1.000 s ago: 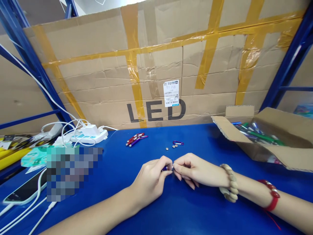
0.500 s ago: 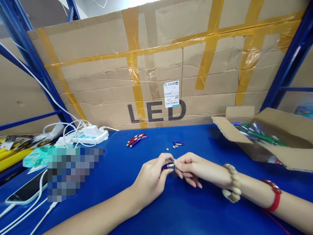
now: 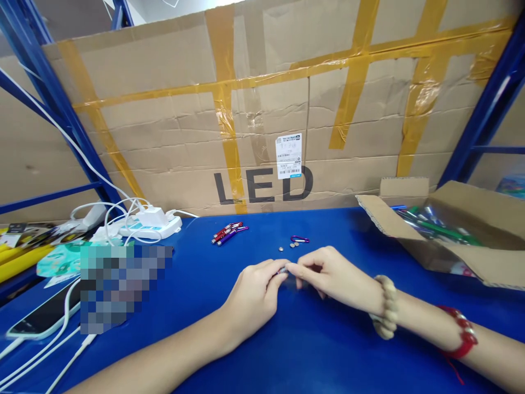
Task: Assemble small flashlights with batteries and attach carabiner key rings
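Over the blue table (image 3: 287, 350), my left hand (image 3: 256, 290) is closed around a small purple keychain flashlight (image 3: 283, 270). Only its silver, ribbed-looking end shows between the fingers; the rest is hidden. My right hand (image 3: 334, 276) pinches at that end with thumb and forefinger, its other fingers curled beneath and slightly blurred. Just beyond the hands lie a few button cells (image 3: 281, 249) and a purple carabiner clip (image 3: 299, 239). Farther left, several red and purple keychain flashlights (image 3: 227, 233) rest in a small pile.
An open cardboard box (image 3: 443, 262) at right holds green and blue metallic pieces. At left are a white power strip (image 3: 151, 227) with cables, a phone (image 3: 45, 314) and yellow packaged items (image 3: 24, 260). A large cardboard sheet (image 3: 184, 148) stands along the back.
My right hand has shifted slightly up and its fingers have curled further over the flashlight's end. The flashlight has turned, so less of its purple body shows. My left fingers cover more of it.
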